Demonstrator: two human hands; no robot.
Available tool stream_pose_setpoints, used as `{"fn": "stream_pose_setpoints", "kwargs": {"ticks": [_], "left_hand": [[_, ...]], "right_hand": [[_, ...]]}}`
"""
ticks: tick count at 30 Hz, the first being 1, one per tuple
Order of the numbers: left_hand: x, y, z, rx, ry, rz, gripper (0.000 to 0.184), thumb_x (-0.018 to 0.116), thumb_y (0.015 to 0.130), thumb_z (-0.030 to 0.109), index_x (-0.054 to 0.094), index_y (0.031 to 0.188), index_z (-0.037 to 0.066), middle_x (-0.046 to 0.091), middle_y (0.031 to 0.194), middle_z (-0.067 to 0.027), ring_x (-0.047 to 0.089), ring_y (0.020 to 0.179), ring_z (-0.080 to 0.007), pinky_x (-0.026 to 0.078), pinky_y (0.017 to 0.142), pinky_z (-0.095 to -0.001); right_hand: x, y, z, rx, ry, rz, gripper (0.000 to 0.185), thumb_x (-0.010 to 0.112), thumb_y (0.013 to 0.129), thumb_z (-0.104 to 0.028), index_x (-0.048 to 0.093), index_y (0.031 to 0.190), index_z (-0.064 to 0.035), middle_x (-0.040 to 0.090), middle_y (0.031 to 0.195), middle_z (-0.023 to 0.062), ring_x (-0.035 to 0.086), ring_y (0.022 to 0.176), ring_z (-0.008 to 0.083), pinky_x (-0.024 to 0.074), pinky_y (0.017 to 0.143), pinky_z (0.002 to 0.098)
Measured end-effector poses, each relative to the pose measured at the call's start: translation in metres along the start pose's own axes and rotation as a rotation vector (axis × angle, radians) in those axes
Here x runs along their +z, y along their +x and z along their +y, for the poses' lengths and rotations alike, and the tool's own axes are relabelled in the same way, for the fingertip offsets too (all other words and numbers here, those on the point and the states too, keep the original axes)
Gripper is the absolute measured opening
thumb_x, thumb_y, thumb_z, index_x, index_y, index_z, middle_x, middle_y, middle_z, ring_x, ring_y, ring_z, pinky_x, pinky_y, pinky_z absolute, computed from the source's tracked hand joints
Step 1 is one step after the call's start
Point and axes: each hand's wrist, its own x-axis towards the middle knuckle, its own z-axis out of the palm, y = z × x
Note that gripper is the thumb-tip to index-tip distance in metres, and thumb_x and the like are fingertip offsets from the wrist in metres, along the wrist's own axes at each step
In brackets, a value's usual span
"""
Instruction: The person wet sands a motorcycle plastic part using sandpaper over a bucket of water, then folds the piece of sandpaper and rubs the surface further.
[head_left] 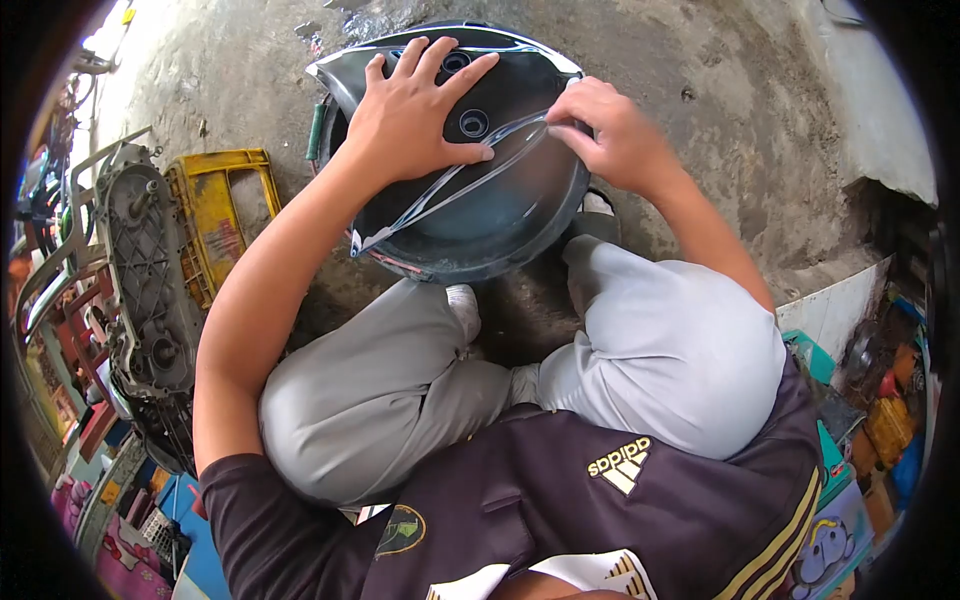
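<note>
A glossy black panel point(424, 185) with round holes and a pale, shiny edge lies across a round black basin point(520, 245). My left hand point(405, 120) presses flat on the panel with its fingers spread, the thumb near the lower edge. My right hand point(615, 135) is closed in a pinch at the panel's right end, slightly blurred. From its fingertips a thin, pale strip point(500, 168) runs down to the left along the panel's edge, bowed a little away from it. Whether the strip is still joined to the panel further left, I cannot tell. Cloudy liquid seems to show inside the basin.
Left of the basin stand a yellow plastic crate point(225, 215) and a grey metal engine casing point(150, 270). A green handle point(316, 132) sticks up at the basin's left side. Assorted clutter point(885, 430) lies at the right. The floor point(730, 130) is stained concrete.
</note>
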Motion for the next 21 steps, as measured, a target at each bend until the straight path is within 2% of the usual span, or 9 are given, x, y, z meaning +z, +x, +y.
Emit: {"fn": "stream_pose_setpoints", "kwargs": {"ticks": [2,4,6,8,13,15,20,21], "left_hand": [[0.003,-0.001,-0.001,0.004,0.008,0.005,0.106,0.081,0.079,0.070,0.035,0.169,0.037,0.039,0.170,-0.0139,0.036,0.156,-0.0386,0.034,0.119,-0.0730],[0.001,-0.001,-0.003,0.012,0.006,-0.012,0.106,0.081,0.079,0.070,0.034,0.169,0.037,0.038,0.170,-0.0140,0.036,0.157,-0.0390,0.033,0.119,-0.0737],[-0.005,-0.004,-0.002,0.009,0.014,-0.016,0.106,0.081,0.080,0.071,0.034,0.169,0.037,0.038,0.171,-0.0142,0.035,0.157,-0.0393,0.032,0.119,-0.0744],[-0.012,-0.011,-0.002,0.041,-0.005,-0.077,0.107,0.081,0.080,0.071,0.032,0.170,0.037,0.035,0.172,-0.0144,0.032,0.160,-0.0395,0.030,0.119,-0.0763],[-0.040,-0.021,-0.003,0.099,-0.062,-0.045,0.105,0.081,0.084,0.067,0.030,0.171,0.038,0.030,0.175,-0.0134,0.030,0.161,-0.0398,0.026,0.121,-0.0773],[-0.059,-0.021,-0.003,0.079,-0.014,-0.064,0.103,0.081,0.085,0.065,0.031,0.171,0.037,0.030,0.175,-0.0128,0.030,0.161,-0.0400,0.027,0.122,-0.0764],[-0.106,-0.035,0.005,0.020,0.107,-0.097,0.097,0.081,0.088,0.058,0.035,0.169,0.035,0.035,0.173,-0.0125,0.035,0.158,-0.0400,0.033,0.120,-0.0712],[-0.115,-0.038,0.008,0.013,0.113,-0.080,0.097,0.081,0.088,0.058,0.035,0.169,0.035,0.035,0.173,-0.0125,0.035,0.158,-0.0400,0.033,0.120,-0.0712]], "right_hand": [[0.000,0.003,0.009,-0.089,-0.069,0.012,0.009,0.075,0.091,-0.009,0.072,0.099,-0.0046,0.073,0.100,0.0102,0.066,0.104,0.0318,0.0527,0.093,0.0426],[-0.010,0.007,0.020,-0.053,-0.165,0.163,0.010,0.075,0.091,-0.004,0.073,0.101,-0.0021,0.072,0.098,0.0109,0.066,0.096,0.0311,0.0551,0.086,0.0383],[-0.026,0.005,0.016,-0.022,-0.201,0.229,0.012,0.076,0.092,-0.004,0.074,0.103,-0.0025,0.072,0.101,0.0108,0.066,0.096,0.0301,0.0548,0.086,0.0383],[-0.044,-0.001,-0.015,0.037,-0.084,0.216,0.009,0.075,0.094,-0.008,0.073,0.102,-0.0037,0.072,0.101,0.0107,0.066,0.102,0.0323,0.0538,0.089,0.0430],[-0.072,-0.017,-0.052,-0.098,-0.095,0.268,0.013,0.076,0.093,-0.008,0.073,0.104,-0.0027,0.074,0.101,0.0105,0.069,0.097,0.0300,0.0555,0.086,0.0396],[-0.090,-0.025,-0.056,0.109,0.052,0.254,0.017,0.078,0.094,-0.008,0.075,0.110,-0.0022,0.076,0.103,0.0107,0.072,0.095,0.0251,0.0570,0.087,0.0368],[-0.137,-0.035,-0.091,0.169,0.059,0.368,0.022,0.078,0.097,-0.011,0.077,0.117,-0.0028,0.079,0.107,0.0109,0.074,0.099,0.0189,0.0586,0.090,0.0338],[-0.146,-0.035,-0.100,0.167,0.052,0.353,0.019,0.078,0.097,-0.008,0.076,0.116,-0.0023,0.077,0.105,0.0072,0.072,0.096,0.0149,0.0569,0.089,0.0302]]}}
